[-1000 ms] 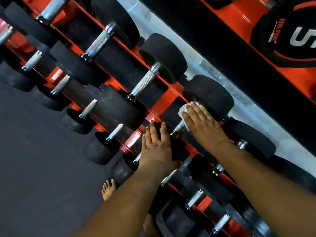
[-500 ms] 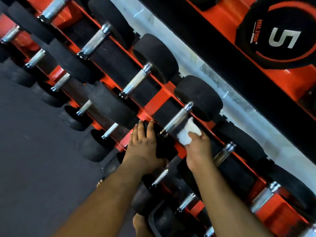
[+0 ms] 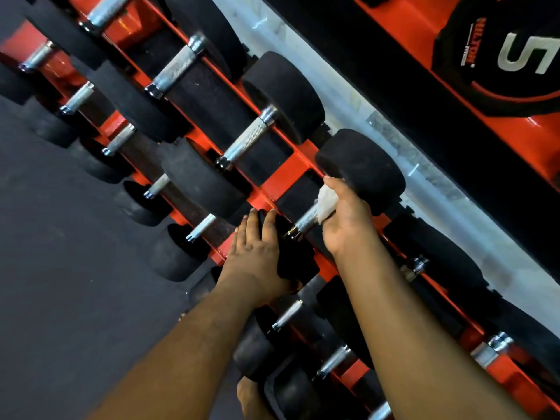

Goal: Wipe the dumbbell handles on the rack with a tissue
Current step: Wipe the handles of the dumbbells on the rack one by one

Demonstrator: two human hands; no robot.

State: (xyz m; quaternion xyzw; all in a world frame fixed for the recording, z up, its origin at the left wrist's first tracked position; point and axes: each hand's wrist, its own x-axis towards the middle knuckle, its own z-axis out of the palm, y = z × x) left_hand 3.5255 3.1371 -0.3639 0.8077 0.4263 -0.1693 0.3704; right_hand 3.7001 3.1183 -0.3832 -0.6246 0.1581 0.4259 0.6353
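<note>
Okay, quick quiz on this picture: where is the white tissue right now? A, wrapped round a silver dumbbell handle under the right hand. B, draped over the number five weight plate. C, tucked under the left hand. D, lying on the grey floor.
A: the right hand grips the white tissue round the knurled silver dumbbell handle, while the left hand rests on a black dumbbell head.

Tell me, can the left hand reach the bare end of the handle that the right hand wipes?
Probably yes. The left hand rests on the near dumbbell head, beside the handle; the right hand and tissue cover only the far part.
</note>
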